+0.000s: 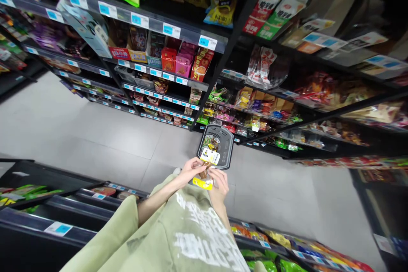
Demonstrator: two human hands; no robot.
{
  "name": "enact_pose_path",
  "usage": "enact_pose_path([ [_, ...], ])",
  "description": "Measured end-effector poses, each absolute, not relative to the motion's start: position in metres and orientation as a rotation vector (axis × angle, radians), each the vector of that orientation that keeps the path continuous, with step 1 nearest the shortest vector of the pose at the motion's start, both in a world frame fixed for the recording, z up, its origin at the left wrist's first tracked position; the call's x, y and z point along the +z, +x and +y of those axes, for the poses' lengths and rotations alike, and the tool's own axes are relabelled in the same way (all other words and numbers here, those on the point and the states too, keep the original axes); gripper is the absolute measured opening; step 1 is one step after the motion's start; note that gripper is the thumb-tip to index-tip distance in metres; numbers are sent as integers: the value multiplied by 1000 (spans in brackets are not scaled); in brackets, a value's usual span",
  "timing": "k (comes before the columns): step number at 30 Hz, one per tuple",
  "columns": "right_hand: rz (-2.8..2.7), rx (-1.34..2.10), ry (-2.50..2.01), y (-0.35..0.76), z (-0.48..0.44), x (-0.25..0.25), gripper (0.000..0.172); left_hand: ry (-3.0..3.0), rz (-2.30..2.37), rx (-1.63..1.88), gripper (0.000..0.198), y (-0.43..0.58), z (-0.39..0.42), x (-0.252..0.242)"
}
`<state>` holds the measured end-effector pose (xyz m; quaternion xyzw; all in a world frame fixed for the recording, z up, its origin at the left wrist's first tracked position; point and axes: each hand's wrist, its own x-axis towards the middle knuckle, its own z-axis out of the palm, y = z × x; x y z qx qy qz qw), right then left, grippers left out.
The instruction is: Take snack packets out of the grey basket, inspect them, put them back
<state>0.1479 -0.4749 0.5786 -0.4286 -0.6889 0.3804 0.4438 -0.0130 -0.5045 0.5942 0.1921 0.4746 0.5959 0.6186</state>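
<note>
Between my two hands is a small snack packet (pixel 205 171) with a white and yellow top, a clear middle showing brown food, and a yellow bottom edge. My left hand (pixel 191 167) grips its left side, fingers closed near the upper middle. Its right side is held by my right hand (pixel 219 182), with the fingers bent against the wrapper. Just beyond the packet, a grey shopping basket (pixel 227 146) stands on the floor. Several small wrapped items (pixel 210 141) lie in the basket's left part, partly hidden by the packet.
Tall black shelves (pixel 159 74) with boxed and bagged snacks run along the far side, meeting another shelf unit (pixel 264 80) on the right. Low shelving (pixel 57 216) is close behind me on the left, and more bagged goods (pixel 287 242) are at the lower right. Grey tiled floor (pixel 121 140) lies between.
</note>
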Motion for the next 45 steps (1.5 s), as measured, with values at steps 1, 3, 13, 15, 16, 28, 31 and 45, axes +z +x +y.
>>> enact_pose_path([
  [1, -1700, 970, -1056, 146, -475, 579, 19, 429, 1108, 1391, 39, -14, -503, 594],
  [3, -1660, 1056, -1054, 143, -475, 579, 24, 390, 1140, 1407, 44, -16, -502, 594],
  [13, -1747, 1374, -1068, 139, -468, 584, 35, 339, 1271, 1468, 44, -26, -503, 587],
  [15, -1716, 1441, -1090, 138, -468, 586, 30, 359, 1309, 1469, 43, -29, -503, 587],
  [16, -1677, 1483, -1099, 138, -468, 587, 28, 365, 1312, 1462, 42, -30, -503, 588],
  [28, -1129, 1544, -1299, 136, -470, 572, 30, 540, 1187, 1247, 43, -16, -502, 584],
  [31, -1134, 1523, -1344, 138, -471, 572, 34, 522, 1177, 1207, 44, -15, -502, 583],
  [45, -970, 1505, -1355, 129, -478, 567, 35, 454, 1235, 1134, 55, -14, -500, 576],
])
